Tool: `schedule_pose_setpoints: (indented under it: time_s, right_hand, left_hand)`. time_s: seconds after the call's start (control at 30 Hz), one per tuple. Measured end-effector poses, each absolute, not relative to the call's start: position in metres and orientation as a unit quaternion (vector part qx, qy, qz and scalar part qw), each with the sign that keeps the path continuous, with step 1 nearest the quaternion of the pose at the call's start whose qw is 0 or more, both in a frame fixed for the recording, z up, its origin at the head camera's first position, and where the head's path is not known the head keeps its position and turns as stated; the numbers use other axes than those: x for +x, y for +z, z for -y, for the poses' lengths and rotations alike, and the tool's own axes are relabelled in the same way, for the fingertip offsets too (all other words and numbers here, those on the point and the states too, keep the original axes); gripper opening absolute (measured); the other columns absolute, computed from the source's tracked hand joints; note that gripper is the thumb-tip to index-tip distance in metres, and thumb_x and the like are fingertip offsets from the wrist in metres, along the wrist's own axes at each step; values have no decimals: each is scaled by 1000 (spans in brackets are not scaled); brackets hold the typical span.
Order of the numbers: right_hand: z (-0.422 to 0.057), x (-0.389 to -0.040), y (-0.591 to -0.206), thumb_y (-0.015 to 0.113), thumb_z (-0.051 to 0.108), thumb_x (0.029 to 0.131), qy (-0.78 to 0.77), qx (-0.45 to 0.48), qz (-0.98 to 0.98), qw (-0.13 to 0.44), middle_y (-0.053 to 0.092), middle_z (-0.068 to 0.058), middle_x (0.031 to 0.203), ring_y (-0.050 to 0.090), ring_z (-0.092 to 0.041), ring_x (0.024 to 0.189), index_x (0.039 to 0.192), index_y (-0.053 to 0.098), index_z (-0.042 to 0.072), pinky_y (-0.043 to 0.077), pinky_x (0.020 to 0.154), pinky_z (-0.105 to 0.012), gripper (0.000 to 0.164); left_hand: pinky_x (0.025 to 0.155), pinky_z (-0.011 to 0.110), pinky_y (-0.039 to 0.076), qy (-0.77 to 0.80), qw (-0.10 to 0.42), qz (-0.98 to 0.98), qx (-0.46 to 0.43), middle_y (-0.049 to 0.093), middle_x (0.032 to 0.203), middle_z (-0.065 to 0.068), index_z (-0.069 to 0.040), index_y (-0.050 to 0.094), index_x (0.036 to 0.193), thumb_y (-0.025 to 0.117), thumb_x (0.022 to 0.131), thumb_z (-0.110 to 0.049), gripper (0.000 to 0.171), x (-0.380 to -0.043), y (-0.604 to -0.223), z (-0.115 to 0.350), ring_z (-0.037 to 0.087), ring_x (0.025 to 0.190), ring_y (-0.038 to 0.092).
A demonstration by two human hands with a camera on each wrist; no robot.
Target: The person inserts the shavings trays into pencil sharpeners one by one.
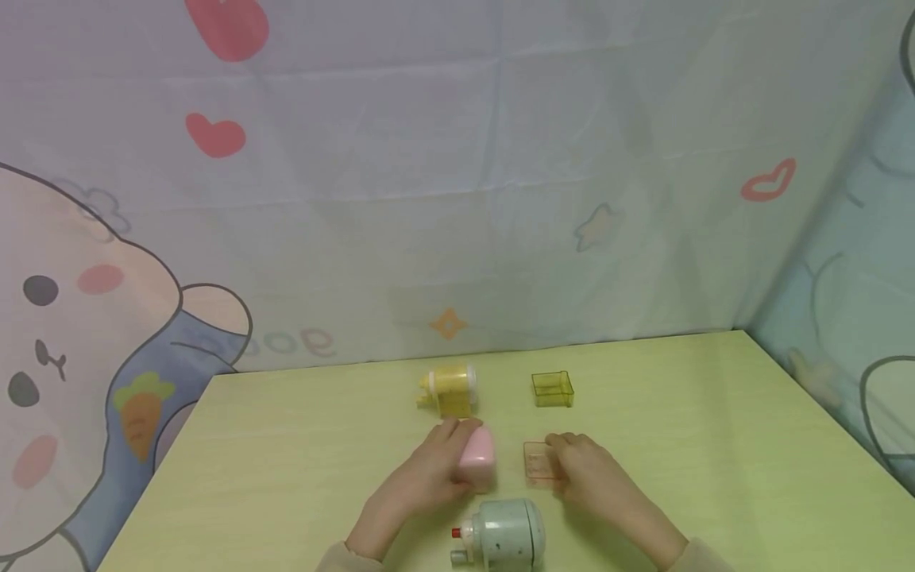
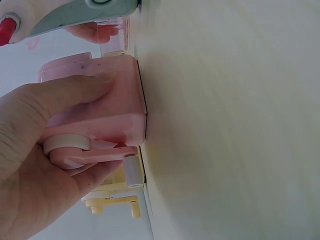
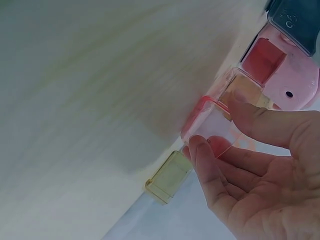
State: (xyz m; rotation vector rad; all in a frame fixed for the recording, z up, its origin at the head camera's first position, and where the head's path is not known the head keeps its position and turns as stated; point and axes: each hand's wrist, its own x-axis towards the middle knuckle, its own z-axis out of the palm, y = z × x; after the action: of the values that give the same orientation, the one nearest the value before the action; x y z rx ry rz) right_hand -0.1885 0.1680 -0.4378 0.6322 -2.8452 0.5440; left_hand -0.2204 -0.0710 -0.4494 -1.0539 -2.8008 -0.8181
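My left hand (image 1: 432, 469) grips a pink crank pencil sharpener (image 1: 480, 462) standing on the table. In the left wrist view the thumb lies along the sharpener's side (image 2: 117, 112), and its crank (image 2: 100, 156) faces the palm. To the right, my right hand (image 1: 596, 481) holds a clear pink shavings drawer (image 1: 536, 463) between thumb and fingers. The drawer is apart from the sharpener in the head view. An open drawer slot (image 3: 264, 61) shows in the pink sharpener's end, facing the drawer, in the right wrist view.
A green pencil sharpener (image 1: 509, 531) stands nearest me, between the forearms. Behind the left hand is a yellow sharpener (image 1: 452, 388). A clear yellow drawer (image 1: 553, 391) sits beyond the right hand. A printed cloth (image 1: 443, 238) hangs behind the table's far edge.
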Motion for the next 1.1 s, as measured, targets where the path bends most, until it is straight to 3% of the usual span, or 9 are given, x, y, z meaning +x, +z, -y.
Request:
schedule_pose_setpoints:
  time_s: [1.1]
  right_hand:
    - [-161, -189, -437, 74, -2, 56, 186, 225, 952, 92, 63, -22, 96, 56, -32, 85, 103, 57, -10, 51, 77, -46, 51]
  left_hand:
    - [83, 36, 49, -262, 14, 898, -353, 48, 110, 4, -15, 38, 130, 76, 64, -7, 77, -220, -448, 58, 15, 98, 44]
